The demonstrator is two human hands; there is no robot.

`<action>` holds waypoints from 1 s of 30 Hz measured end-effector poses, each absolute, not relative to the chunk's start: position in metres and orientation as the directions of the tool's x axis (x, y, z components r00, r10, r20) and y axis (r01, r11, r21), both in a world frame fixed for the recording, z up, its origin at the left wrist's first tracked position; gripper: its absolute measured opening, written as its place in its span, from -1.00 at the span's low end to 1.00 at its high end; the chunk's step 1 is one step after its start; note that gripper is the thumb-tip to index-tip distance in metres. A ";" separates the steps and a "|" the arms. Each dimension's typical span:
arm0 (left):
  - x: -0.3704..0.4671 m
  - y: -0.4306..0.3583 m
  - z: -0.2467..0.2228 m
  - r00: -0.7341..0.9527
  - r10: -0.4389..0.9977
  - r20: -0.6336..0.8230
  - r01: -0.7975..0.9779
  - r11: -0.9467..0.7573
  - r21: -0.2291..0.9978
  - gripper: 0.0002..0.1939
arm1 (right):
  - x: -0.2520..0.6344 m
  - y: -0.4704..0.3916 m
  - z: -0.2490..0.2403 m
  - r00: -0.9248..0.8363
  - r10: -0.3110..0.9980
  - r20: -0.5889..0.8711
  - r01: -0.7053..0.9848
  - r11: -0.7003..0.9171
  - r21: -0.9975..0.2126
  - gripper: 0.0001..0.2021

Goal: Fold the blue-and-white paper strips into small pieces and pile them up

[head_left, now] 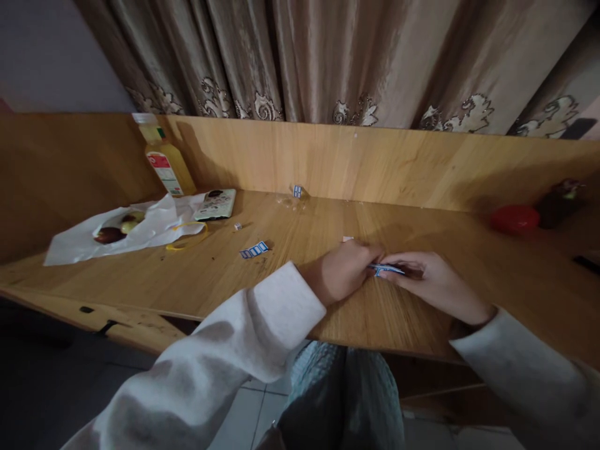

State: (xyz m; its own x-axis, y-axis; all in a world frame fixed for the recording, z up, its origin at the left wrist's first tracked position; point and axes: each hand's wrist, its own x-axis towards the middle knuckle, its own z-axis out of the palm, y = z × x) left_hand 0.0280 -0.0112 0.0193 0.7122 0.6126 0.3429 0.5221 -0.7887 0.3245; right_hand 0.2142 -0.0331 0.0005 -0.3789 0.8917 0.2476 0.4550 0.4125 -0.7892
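Both hands meet over the front of the wooden desk [300,281]. My left hand [342,269] is closed on one end of a small blue-and-white folded paper piece [388,270], its fingertips partly hidden. My right hand [435,278] pinches the same piece from the other side. To the left of my hands lies a blue-and-white paper strip [254,250] with printed boxes. A tiny folded paper piece [237,226] sits behind that strip. Near the back panel stands another small blue-and-white piece [297,191]. A pale scrap [347,239] shows just behind my left hand.
At the left back stands a bottle of yellow liquid [167,164]. In front of it, a white plastic bag [75,242] holds round fruit, beside a flat printed packet [219,205] and a yellow loop [187,245]. A red round object [514,219] is at right. A curtain [319,56] hangs behind.
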 end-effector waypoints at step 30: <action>-0.004 0.016 0.026 0.489 0.853 0.185 0.830 -0.520 0.203 -0.75 | 0.242 0.007 0.010 -0.455 0.841 0.293 0.738 0.541 -0.404 -0.77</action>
State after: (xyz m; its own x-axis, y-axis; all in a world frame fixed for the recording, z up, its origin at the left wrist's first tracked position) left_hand -0.0037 0.0156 0.0259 0.4886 0.8527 0.1849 0.8300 -0.5196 0.2028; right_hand 0.2422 0.0072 0.0101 -0.4555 0.8406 0.2931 0.7381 0.5406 -0.4036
